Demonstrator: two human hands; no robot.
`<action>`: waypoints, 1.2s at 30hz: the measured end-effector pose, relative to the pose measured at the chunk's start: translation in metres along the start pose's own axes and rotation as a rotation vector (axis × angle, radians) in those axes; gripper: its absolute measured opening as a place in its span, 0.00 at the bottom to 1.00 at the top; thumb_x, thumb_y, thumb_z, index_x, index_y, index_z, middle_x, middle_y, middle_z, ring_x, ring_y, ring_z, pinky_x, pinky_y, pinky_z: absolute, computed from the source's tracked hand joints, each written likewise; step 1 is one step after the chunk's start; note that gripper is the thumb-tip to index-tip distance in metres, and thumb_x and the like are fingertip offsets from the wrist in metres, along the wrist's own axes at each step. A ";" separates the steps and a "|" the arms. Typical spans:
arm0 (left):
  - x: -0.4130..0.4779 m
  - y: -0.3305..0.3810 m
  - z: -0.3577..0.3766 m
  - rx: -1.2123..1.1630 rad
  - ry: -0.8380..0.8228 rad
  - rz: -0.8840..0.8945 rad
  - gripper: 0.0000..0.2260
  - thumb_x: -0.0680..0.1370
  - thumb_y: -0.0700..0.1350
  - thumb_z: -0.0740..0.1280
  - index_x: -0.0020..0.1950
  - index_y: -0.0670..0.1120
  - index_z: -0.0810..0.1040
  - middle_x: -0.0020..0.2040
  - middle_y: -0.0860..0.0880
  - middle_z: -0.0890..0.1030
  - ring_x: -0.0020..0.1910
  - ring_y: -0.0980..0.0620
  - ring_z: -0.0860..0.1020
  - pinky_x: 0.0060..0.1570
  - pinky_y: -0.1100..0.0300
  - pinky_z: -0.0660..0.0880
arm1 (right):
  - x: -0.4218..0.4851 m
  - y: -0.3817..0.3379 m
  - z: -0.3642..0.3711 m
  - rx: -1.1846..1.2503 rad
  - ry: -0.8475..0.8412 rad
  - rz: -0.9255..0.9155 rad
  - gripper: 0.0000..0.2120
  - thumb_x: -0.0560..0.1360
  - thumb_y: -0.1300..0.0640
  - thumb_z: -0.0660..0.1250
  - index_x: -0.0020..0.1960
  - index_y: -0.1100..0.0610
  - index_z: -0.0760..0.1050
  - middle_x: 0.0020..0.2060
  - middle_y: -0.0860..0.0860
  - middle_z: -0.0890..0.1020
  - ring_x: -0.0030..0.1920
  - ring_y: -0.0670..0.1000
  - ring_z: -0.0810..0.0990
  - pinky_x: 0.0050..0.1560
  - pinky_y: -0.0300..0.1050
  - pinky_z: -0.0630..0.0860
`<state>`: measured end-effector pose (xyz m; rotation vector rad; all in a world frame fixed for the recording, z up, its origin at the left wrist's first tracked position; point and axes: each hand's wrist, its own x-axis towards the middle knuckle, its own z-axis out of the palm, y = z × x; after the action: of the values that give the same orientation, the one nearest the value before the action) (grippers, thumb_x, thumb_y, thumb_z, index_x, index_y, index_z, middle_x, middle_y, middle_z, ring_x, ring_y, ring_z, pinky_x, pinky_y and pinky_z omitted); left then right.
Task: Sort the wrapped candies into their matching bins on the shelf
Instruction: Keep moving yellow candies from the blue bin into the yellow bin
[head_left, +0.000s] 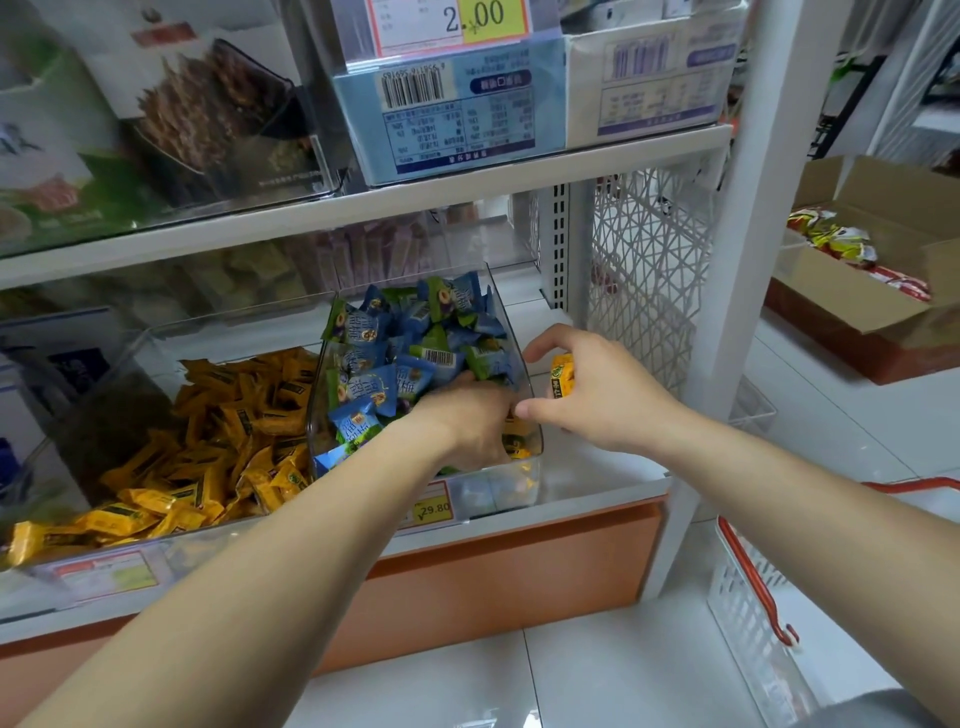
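Note:
Two clear bins stand side by side on the bottom shelf. The left bin (156, 332) is full of yellow wrapped candies (218, 447). The right bin (511, 332) holds blue and green wrapped candies (410, 343), with a few yellow ones (519, 441) at its front right corner. My left hand (467, 421) reaches down into the right bin, its fingers among the yellow candies there; whether it grips one is hidden. My right hand (597, 389) hovers at the bin's right rim and holds a yellow candy (562, 375) in its fingers.
An upper shelf carries boxed snacks and a price tag (449, 23). A white shelf post (727, 312) stands right of the bins. A white basket with red handles (748, 587) sits on the floor at right. An open cardboard box of snacks (857, 270) lies behind it.

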<state>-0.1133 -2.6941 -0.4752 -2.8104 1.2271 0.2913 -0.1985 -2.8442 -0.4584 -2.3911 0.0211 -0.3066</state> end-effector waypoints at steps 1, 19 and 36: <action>0.000 0.000 0.000 0.004 0.027 0.004 0.11 0.73 0.55 0.71 0.45 0.55 0.69 0.44 0.52 0.77 0.46 0.48 0.74 0.35 0.58 0.67 | 0.000 0.000 0.000 0.002 -0.002 0.001 0.22 0.66 0.45 0.78 0.56 0.45 0.73 0.33 0.47 0.80 0.35 0.46 0.81 0.45 0.48 0.79; -0.040 -0.019 -0.032 -0.782 0.383 0.045 0.11 0.76 0.45 0.73 0.58 0.49 0.81 0.48 0.53 0.84 0.47 0.57 0.82 0.51 0.59 0.79 | 0.013 -0.005 -0.003 0.315 0.092 0.064 0.14 0.75 0.42 0.68 0.42 0.53 0.79 0.31 0.45 0.79 0.35 0.49 0.79 0.41 0.47 0.74; -0.118 -0.047 -0.048 -1.476 0.597 -0.109 0.13 0.80 0.43 0.68 0.64 0.50 0.75 0.43 0.48 0.83 0.37 0.50 0.83 0.39 0.57 0.80 | 0.015 -0.089 0.019 0.326 0.014 -0.175 0.13 0.69 0.40 0.75 0.47 0.46 0.79 0.37 0.40 0.80 0.36 0.41 0.78 0.33 0.37 0.73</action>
<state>-0.1503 -2.5835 -0.4054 -4.4754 1.1402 0.5341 -0.1856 -2.7663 -0.4098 -2.0694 -0.2169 -0.3773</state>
